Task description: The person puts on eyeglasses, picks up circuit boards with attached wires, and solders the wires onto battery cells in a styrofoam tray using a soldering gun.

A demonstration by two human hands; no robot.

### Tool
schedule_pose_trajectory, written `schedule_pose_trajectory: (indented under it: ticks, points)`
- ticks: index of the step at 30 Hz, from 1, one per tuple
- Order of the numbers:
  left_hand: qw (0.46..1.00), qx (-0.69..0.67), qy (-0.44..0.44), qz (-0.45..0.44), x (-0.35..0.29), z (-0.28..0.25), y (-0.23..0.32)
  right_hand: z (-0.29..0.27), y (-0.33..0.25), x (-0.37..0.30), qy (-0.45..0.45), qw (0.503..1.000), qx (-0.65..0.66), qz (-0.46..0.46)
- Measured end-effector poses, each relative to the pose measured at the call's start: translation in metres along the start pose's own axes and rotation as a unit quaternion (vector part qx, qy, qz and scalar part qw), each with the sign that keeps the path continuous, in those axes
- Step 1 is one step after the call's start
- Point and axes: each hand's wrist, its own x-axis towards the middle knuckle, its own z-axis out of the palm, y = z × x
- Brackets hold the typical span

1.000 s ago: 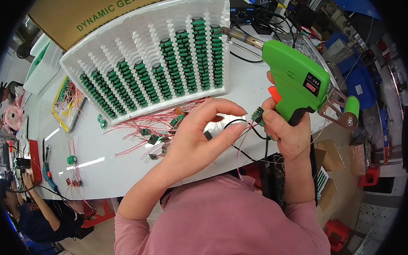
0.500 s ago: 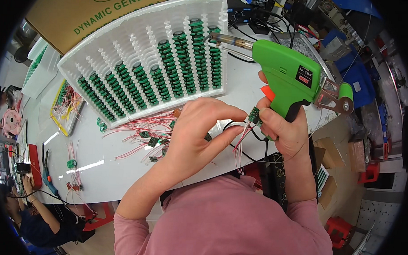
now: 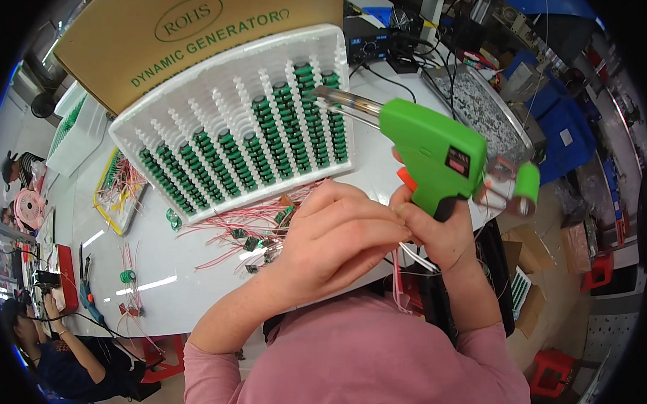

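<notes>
My right hand (image 3: 447, 238) is wrapped round the handle of a green soldering gun (image 3: 431, 143), whose metal tip points left over the foam tray (image 3: 130, 126). At my right thumb, the fingers of my left hand (image 3: 340, 238) close together in a pinch. White and pink wires (image 3: 419, 258) hang out from under those fingertips; the small green circuit board they belong to is hidden by my fingers. Behind my left hand lies a heap of small wired circuit boards (image 3: 251, 243) with red and white leads. Rows of green round parts (image 3: 231, 154) fill much of the tray.
A cardboard box (image 3: 115, 59) stands behind the foam tray. At the left are a yellow-edged tray (image 3: 116, 225), a green coil (image 3: 128, 276) and a blue-handled tool (image 3: 86, 293). A metal tray (image 3: 477, 100) sits back right. Another person's arm (image 3: 79, 350) shows at lower left.
My left fingers have moved right and closed in at my right thumb, covering the circuit board. The soldering gun sits slightly lower and further left in view; the whole view has shifted.
</notes>
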Motion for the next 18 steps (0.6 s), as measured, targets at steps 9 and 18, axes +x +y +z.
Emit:
schedule_pose_trajectory:
  ticks: [9, 18]
  points:
    - [0.896, -0.244, 0.059, -0.365, 0.007, 0.017, 0.030, -0.006, -0.025, -0.019, 0.105, 0.978, 0.014, -0.178]
    - [0.986, -0.004, 0.030, -0.166, 0.009, 0.028, 0.033, -0.018, -0.032, -0.023, 0.053, 0.982, 0.046, -0.175]
